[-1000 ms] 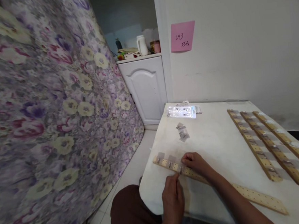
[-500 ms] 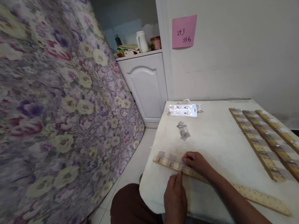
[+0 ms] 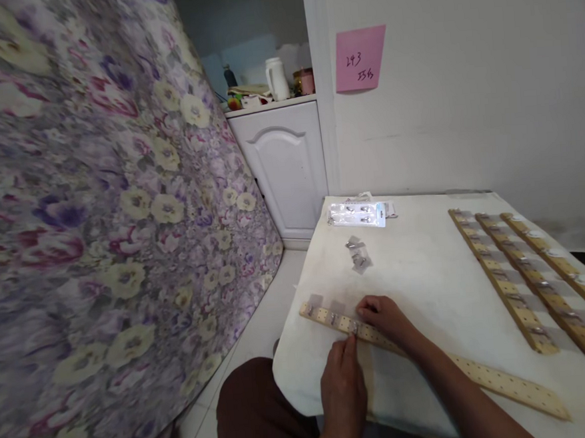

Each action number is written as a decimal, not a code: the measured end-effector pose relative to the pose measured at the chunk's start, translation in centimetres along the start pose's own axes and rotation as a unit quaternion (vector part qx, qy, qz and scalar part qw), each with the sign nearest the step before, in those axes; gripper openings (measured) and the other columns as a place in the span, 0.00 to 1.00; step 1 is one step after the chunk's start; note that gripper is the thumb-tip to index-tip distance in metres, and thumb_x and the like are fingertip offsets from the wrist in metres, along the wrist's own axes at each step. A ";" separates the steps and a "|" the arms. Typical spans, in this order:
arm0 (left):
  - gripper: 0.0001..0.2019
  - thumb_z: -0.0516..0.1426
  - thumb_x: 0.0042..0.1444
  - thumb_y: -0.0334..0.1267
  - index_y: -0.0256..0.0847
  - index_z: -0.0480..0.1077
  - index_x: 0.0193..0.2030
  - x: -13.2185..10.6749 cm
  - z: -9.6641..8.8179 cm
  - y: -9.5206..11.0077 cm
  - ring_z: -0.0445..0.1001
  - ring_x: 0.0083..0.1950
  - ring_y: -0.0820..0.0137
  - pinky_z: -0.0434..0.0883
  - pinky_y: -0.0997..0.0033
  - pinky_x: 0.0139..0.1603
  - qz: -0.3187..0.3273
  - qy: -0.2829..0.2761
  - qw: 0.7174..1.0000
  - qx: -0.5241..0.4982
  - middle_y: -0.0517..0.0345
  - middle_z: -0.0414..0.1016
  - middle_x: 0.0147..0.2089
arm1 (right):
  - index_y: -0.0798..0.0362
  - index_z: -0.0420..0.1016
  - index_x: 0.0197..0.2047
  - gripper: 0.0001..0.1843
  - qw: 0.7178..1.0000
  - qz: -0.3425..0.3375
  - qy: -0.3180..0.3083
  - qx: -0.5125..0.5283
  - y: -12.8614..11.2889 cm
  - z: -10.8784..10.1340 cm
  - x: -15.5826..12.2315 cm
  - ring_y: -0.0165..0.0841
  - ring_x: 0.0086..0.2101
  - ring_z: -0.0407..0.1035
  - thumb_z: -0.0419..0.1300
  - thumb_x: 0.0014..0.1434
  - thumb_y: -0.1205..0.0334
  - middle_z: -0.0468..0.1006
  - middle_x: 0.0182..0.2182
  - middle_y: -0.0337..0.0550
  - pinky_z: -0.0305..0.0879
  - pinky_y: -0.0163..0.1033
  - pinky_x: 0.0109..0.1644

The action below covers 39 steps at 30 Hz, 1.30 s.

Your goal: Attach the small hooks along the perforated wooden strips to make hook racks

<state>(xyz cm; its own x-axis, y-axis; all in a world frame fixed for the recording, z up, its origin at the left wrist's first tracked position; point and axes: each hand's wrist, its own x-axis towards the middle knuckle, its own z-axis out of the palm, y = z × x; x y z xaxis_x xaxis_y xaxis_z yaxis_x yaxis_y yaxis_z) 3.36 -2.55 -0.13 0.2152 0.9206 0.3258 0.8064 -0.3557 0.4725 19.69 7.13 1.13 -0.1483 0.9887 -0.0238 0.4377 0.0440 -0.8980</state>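
Left grip (image 3: 341, 382) and right grip (image 3: 387, 319): bare hands, uncovered from fingertips to wrist. Behind each grip, the forearm runs bare to the lower frame edge. Below and left of the left grip, the leg (image 3: 253, 415) is covered in plain dark brown cloth, smooth and unpatterned.

The left hand (image 3: 342, 389) and right hand (image 3: 387, 319) meet on the near strip (image 3: 484, 378), which lies on the table (image 3: 427, 276) and runs from just left of the grip far to its right. Behind the grip lie loose packets (image 3: 359, 258), and farther behind them a flat pack (image 3: 357, 214). Three more strips (image 3: 531, 276) lie side by side well to the right. A draped cloth (image 3: 97, 226) stands to the left.
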 end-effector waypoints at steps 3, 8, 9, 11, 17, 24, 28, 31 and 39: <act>0.24 0.43 0.58 0.24 0.38 0.59 0.61 0.0 0.0 0.0 0.69 0.48 0.66 0.70 0.65 0.49 -0.003 -0.003 1.000 0.004 0.48 0.69 0.47 | 0.54 0.74 0.26 0.09 1.000 -0.002 0.004 -0.005 0.1 0.1 0.0 0.32 0.27 0.67 0.55 0.51 0.60 0.74 0.22 0.39 0.58 0.33 0.30; 0.23 0.44 0.58 0.24 0.38 0.60 0.60 0.0 -0.1 0.0 0.69 0.48 0.66 0.71 0.67 0.48 0.001 0.004 1.000 0.014 0.49 0.70 0.46 | 0.54 0.74 0.26 0.10 1.000 -0.002 0.007 -0.004 -0.1 0.1 -0.1 0.31 0.26 0.67 0.55 0.51 0.60 0.75 0.22 0.39 0.58 0.33 0.30; 0.23 0.44 0.58 0.25 0.39 0.61 0.60 0.0 -0.1 0.0 0.69 0.47 0.67 0.71 0.67 0.47 0.004 0.009 1.000 0.016 0.49 0.70 0.46 | 0.54 0.74 0.26 0.10 1.000 -0.002 0.007 -0.004 -0.2 0.1 -0.1 0.31 0.26 0.67 0.55 0.51 0.60 0.75 0.22 0.39 0.58 0.33 0.30; 0.23 0.45 0.58 0.25 0.39 0.61 0.60 0.0 -0.1 -0.1 0.69 0.47 0.67 0.71 0.68 0.47 0.014 0.018 1.000 0.017 0.50 0.70 0.46 | 0.54 0.74 0.26 0.10 1.000 0.000 0.005 -0.007 -0.4 0.1 -0.2 0.32 0.26 0.67 0.55 0.51 0.60 0.75 0.22 0.39 0.58 0.33 0.30; 0.24 0.45 0.57 0.23 0.38 0.60 0.60 0.0 -0.2 -0.2 0.70 0.46 0.67 0.71 0.68 0.47 0.012 0.011 1.000 0.026 0.50 0.70 0.44 | 0.55 0.75 0.26 0.10 1.000 -0.003 0.005 -0.023 -0.6 0.1 -0.1 0.32 0.27 0.68 0.55 0.51 0.60 0.76 0.23 0.39 0.58 0.34 0.31; 0.23 0.45 0.58 0.24 0.38 0.60 0.60 -0.1 -0.3 -0.2 0.70 0.46 0.67 0.72 0.67 0.45 0.016 0.011 0.999 0.029 0.49 0.69 0.45 | 0.55 0.75 0.27 0.11 1.000 0.001 0.007 -0.027 -0.8 0.1 -0.2 0.32 0.27 0.68 0.55 0.52 0.59 0.76 0.23 0.40 0.58 0.34 0.31; 0.23 0.45 0.58 0.24 0.38 0.61 0.59 0.0 -0.3 -0.2 0.70 0.45 0.67 0.72 0.67 0.45 0.017 0.017 0.999 0.029 0.49 0.70 0.44 | 0.54 0.76 0.28 0.11 0.999 -0.002 0.006 -0.032 -1.2 0.1 -0.4 0.33 0.28 0.69 0.55 0.53 0.59 0.77 0.25 0.40 0.59 0.34 0.32; 0.23 0.45 0.58 0.24 0.38 0.61 0.59 0.0 -0.3 -0.3 0.70 0.45 0.67 0.72 0.67 0.45 0.021 0.025 0.999 0.030 0.49 0.70 0.44 | 0.54 0.77 0.30 0.11 1.000 0.003 0.001 -0.030 -1.3 0.2 -0.6 0.33 0.28 0.69 0.56 0.53 0.57 0.78 0.25 0.40 0.60 0.34 0.33; 0.23 0.45 0.58 0.24 0.39 0.61 0.59 -0.1 0.1 -0.5 0.70 0.45 0.67 0.73 0.67 0.44 0.024 0.026 0.999 0.034 0.50 0.70 0.44 | 0.53 0.76 0.33 0.11 0.999 0.019 0.001 -0.034 -0.5 0.4 -0.5 0.32 0.27 0.68 0.64 0.45 0.58 0.77 0.24 0.39 0.60 0.34 0.32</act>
<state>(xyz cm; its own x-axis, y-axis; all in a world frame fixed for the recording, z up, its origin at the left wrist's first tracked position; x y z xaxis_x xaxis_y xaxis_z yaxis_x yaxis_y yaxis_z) 2.97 -2.45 -0.54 0.2271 0.8928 0.3891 0.8319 -0.3856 0.3992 19.18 6.59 1.45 -0.1280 0.9901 -0.0569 0.5026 0.0153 -0.8644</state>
